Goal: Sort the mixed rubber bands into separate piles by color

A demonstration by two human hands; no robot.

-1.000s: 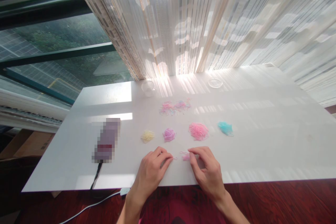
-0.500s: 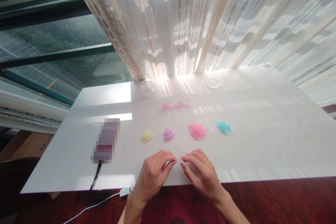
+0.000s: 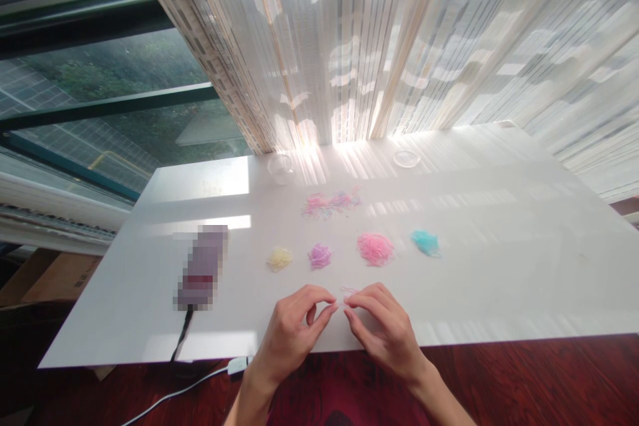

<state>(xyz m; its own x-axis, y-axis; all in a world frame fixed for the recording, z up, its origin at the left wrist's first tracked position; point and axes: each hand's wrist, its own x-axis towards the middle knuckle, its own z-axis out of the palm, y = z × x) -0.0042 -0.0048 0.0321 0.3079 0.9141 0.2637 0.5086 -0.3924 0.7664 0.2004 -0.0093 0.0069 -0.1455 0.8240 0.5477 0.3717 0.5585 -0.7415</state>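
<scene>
My left hand (image 3: 293,328) and my right hand (image 3: 380,329) meet fingertip to fingertip at the near edge of a white table (image 3: 499,266). Both pinch something tiny and pale between them, too small to name. A few loose pink strands (image 3: 348,291) lie just beyond the fingertips. Farther back sit four small heaps of thin bands: a yellow heap (image 3: 279,258), a purple heap (image 3: 320,255), a pink heap (image 3: 375,248) and a teal heap (image 3: 426,242). A mixed pink and purple scatter (image 3: 331,202) lies behind them.
A blurred purple device (image 3: 201,267) lies at the left with a cable (image 3: 180,346) running off the near edge. Two clear shallow dishes (image 3: 280,165) (image 3: 406,158) stand near the sheer striped curtain (image 3: 399,46). Dark red flooring shows below the table.
My right hand drew back from the small pink cluster and closed in on my left hand, so the fingertips now touch. The heaps stayed where they were.
</scene>
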